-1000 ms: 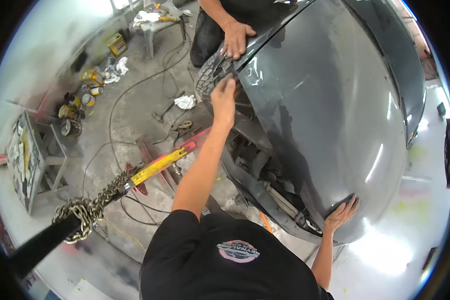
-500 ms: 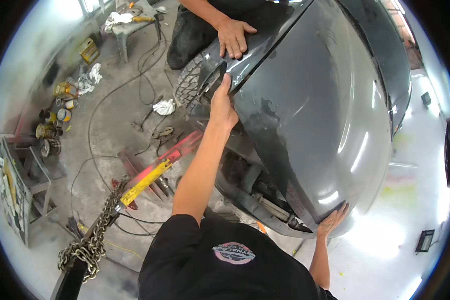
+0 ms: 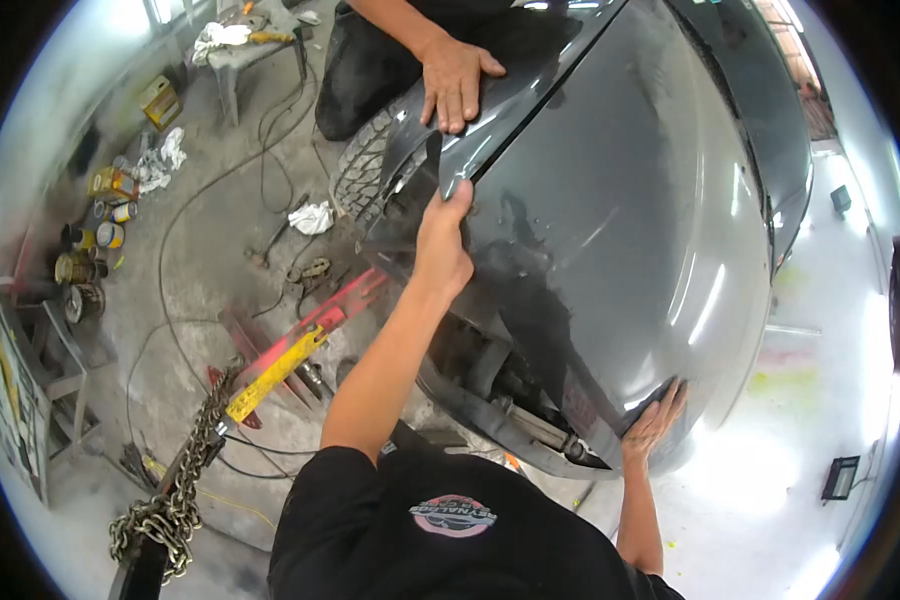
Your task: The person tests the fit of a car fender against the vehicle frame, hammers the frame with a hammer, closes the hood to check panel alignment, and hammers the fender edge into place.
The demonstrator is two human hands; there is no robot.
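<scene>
head view: hood (image 3: 620, 230) between both hands;
left hand (image 3: 444, 243): at hood corner, thumb up; fingers hidden, can't tell grip;
right hand (image 3: 653, 425): laid open on hood;
seam (image 3: 553, 90): leads away from left thumb; right hand farther

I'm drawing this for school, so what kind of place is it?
It's most likely a car repair shop, maybe for bodywork: there's a grey car with some inner parts showing, a metal chain and a cluster of cans.
</scene>
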